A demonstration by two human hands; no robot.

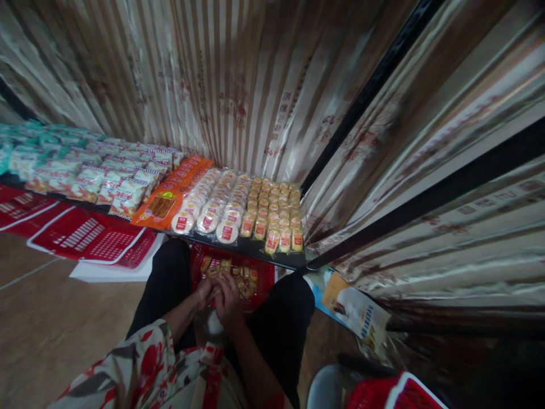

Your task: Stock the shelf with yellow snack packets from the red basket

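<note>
Between my knees stands a red plastic basket (268,278) holding loose yellow wrapped snacks (246,283). Over its near side my left hand (205,292) and my right hand (228,298) meet, fingers curled and touching each other. Whatever they pinch is hidden by the fingers and dim light. Just beyond, on a black shelf (255,247), similar small yellow wrapped snacks (272,210) lie in rows at the right end. Left of those are rows of round white wrapped biscuits (208,221).
Further left on the shelf lie an orange snack bag (166,196) and many white packets (128,196). Red baskets (97,236) sit below them. A pleated curtain (238,85) hangs behind, with black poles (409,213) at right. Printed bags (355,309) lie on the floor.
</note>
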